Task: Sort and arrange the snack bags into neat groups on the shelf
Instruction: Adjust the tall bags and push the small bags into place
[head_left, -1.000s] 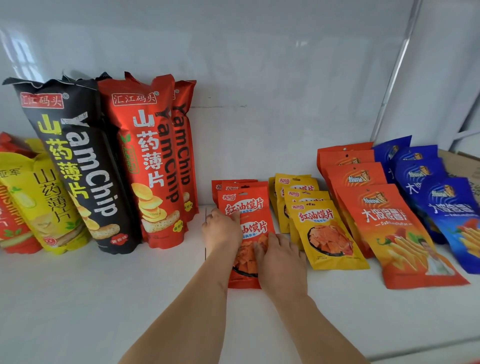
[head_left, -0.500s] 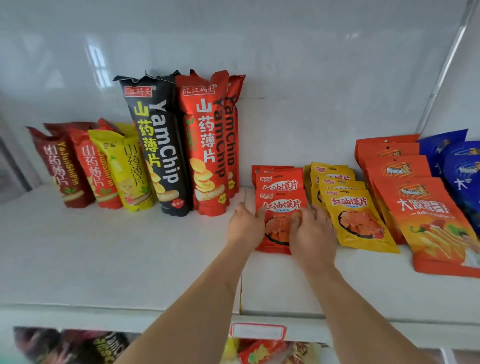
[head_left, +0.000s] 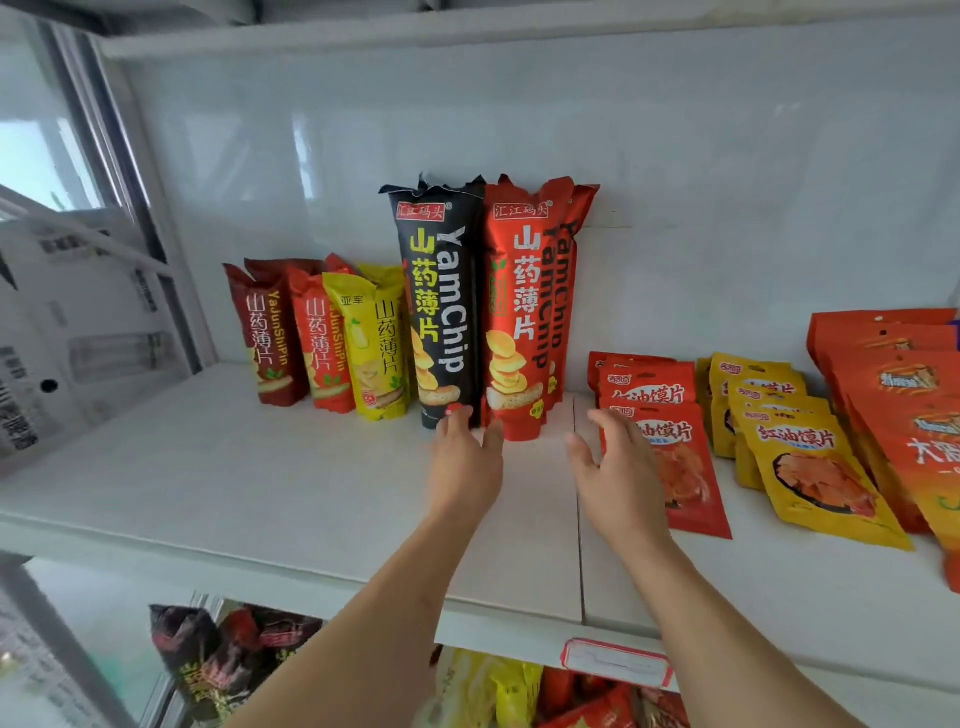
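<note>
Left hand (head_left: 464, 464): fingers spread, loose, holding nothing; fingertips at base of black YamChip bag (head_left: 442, 306). Right hand (head_left: 618, 475): fingers spread, empty, right of black bag, overlapping near red pouch (head_left: 678, 457). Tall red bag (head_left: 514, 312) upright, touching black bag's right side. Shelf (head_left: 260, 483) carries all.

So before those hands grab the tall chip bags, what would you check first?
1. Left hand free: ok, open, fingertips at the foot of the black YamChip bag.
2. Right hand free: ok, open, holding nothing.
3. Tall red YamChip bags upright: ok, standing against the back wall.
4. Small red bags stacked: ok, overlapping in a row.
5. Shelf space in front of the tall bags: ok.
6. Bags behind the front ones: cannot tell.
</note>
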